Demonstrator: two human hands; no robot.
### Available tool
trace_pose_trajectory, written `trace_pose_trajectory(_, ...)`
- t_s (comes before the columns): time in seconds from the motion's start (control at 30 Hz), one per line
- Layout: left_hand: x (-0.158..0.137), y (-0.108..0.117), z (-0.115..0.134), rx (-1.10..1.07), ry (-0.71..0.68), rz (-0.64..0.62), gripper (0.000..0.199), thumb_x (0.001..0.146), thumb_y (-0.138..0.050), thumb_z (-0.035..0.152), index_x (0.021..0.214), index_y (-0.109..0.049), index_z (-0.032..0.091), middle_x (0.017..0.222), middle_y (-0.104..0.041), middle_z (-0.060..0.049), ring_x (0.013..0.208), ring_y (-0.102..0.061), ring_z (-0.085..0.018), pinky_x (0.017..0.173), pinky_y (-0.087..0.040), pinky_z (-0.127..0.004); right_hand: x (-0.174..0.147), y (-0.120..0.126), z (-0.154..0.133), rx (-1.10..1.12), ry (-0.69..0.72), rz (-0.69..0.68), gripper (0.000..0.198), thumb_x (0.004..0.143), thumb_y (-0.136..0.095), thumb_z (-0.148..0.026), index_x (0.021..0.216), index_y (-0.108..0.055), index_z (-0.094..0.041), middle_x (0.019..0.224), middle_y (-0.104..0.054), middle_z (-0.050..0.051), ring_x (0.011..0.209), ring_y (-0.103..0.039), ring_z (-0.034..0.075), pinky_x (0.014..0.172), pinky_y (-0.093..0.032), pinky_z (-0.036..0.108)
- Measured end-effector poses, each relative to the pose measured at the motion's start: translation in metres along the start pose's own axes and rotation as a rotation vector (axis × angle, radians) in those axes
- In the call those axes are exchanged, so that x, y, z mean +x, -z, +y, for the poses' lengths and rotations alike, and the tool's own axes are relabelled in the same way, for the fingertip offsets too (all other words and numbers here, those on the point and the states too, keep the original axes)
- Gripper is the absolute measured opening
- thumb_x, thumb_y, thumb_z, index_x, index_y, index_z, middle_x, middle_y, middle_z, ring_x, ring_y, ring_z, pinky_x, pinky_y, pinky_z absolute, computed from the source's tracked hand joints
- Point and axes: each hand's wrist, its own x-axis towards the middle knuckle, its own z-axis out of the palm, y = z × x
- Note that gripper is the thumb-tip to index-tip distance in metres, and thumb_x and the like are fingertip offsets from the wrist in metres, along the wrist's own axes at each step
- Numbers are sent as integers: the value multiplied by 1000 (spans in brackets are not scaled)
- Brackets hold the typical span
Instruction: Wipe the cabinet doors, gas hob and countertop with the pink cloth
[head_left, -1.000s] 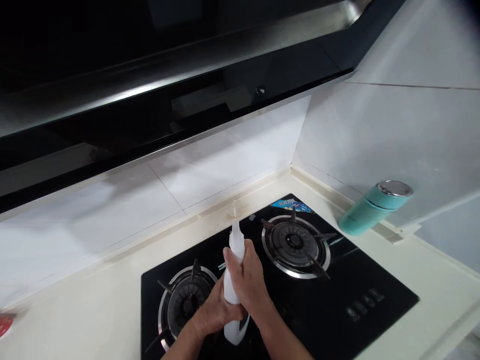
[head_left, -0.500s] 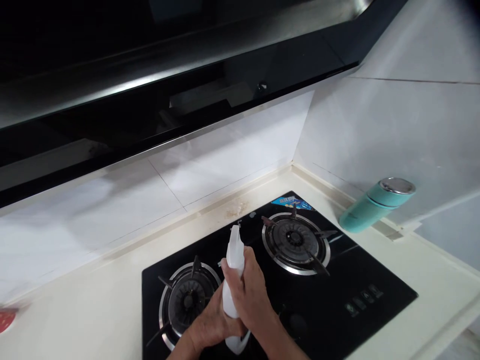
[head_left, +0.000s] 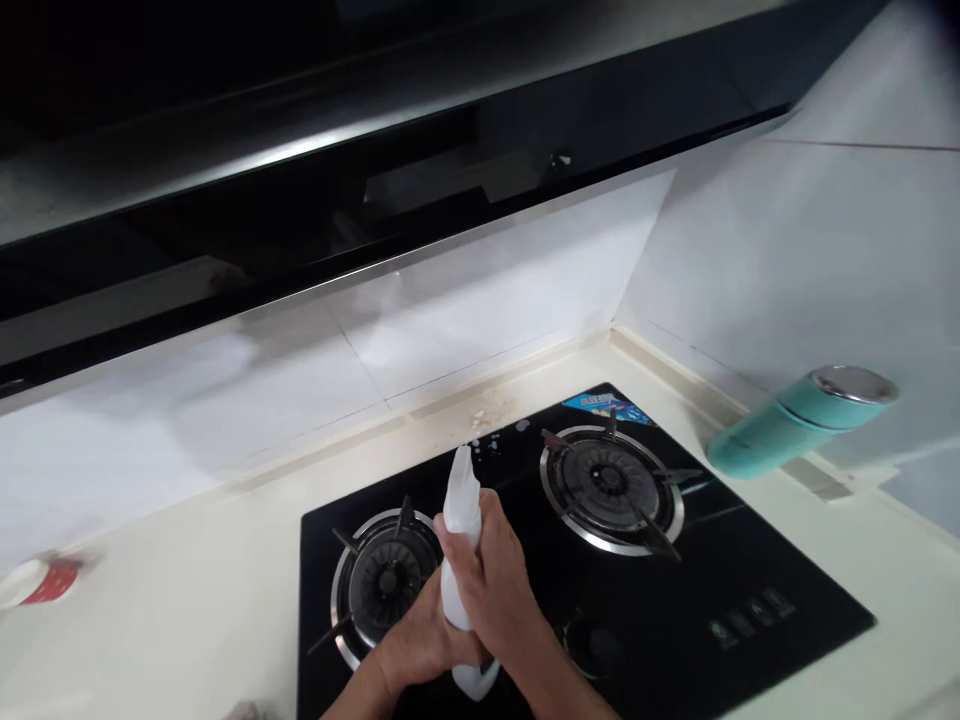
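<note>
A white spray bottle [head_left: 460,500] is upright over the middle of the black gas stove [head_left: 525,540], its nozzle end toward the back wall. My right hand [head_left: 491,570] wraps around its neck near the trigger, which is hidden by the fingers. Lower down, my left hand [head_left: 431,635] grips the bottle's body from the left. Whitish foam spots [head_left: 484,447] lie on the stove's back edge, just beyond the nozzle. The left burner [head_left: 388,582] and the right burner [head_left: 611,480] flank my hands.
A teal thermos [head_left: 795,425] stands on the counter right of the stove. Above hangs a black range hood [head_left: 450,190]. At the far left, a red and white cup [head_left: 52,580] rests on the pale counter [head_left: 187,600]. Brownish residue [head_left: 491,410] marks the counter behind the stove.
More foam spots now show at the stove's back edge. The camera view has shifted left, bringing more of the red and white cup into sight. Both hands keep their hold on the bottle.
</note>
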Motion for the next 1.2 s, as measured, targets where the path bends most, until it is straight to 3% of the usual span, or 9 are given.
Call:
trace_pose_trajectory(0.17, 0, -5, -3, -54, -47, -43, 47, 59, -75, 15, 102, -57, 18, 91, -62, -1, 81, -54, -16, 75, -51, -28, 2, 4, -3, 31, 72, -16, 25, 91, -52, -46, 98, -49, -23, 86, -59, 1, 75, -59, 17, 68, -46, 30)
trace_pose_trajectory(0.4, -1, -3, -3, -76, -72, -13, 69, 59, -79, 20, 123, -52, 19, 106, -62, -4, 94, -57, -20, 86, -52, -35, 0, 2, 0, -49, 57, -38, 31, 92, -49, -53, 85, -48, -23, 72, -57, 0, 66, -57, 17, 62, -43, 30)
trace_pose_trajectory(0.63, -9, -9, -8, -123, -73, 19, 54, 59, -77, 19, 110, -57, 18, 99, -64, -4, 90, -57, -19, 82, -52, -31, -1, -2, -5, -37, 108, -84, 32, 91, -51, -48, 107, -52, -21, 98, -62, 6, 86, -62, 20, 74, -49, 33)
trace_pose_trajectory(0.77, -16, -14, -16, -165, -77, 10, 65, 57, -78, 19, 118, -54, 18, 104, -64, -4, 93, -57, -19, 83, -52, -32, -9, -1, 0, -104, 73, -89, 29, 90, -52, -51, 88, -49, -23, 77, -59, 1, 69, -59, 18, 63, -44, 32)
trace_pose_trajectory(0.87, -21, -18, -21, -160, -70, -9, 65, 58, -77, 18, 119, -55, 19, 106, -64, -3, 95, -57, -19, 86, -51, -32, -17, 2, 5, -115, 40, -92, 33, 92, -50, -55, 84, -48, -23, 71, -57, 0, 65, -57, 18, 63, -44, 32)
trace_pose_trajectory(1.1, -29, -31, -25, -155, -111, -47, 69, 58, -72, 10, 123, -52, 20, 105, -64, -2, 87, -56, -15, 76, -49, -26, -33, 21, 6, -85, 86, -130, 36, 93, -54, -53, 110, -53, -22, 97, -64, 5, 86, -63, 19, 73, -51, 31)
trace_pose_trajectory(1.2, -31, -35, -24, -118, -148, -69, 84, 56, -72, 6, 133, -45, 22, 109, -63, -2, 88, -56, -15, 78, -48, -26, -39, 27, 5, -125, 80, -66, 36, 92, -55, -55, 105, -55, -21, 95, -64, 7, 84, -63, 21, 72, -51, 33)
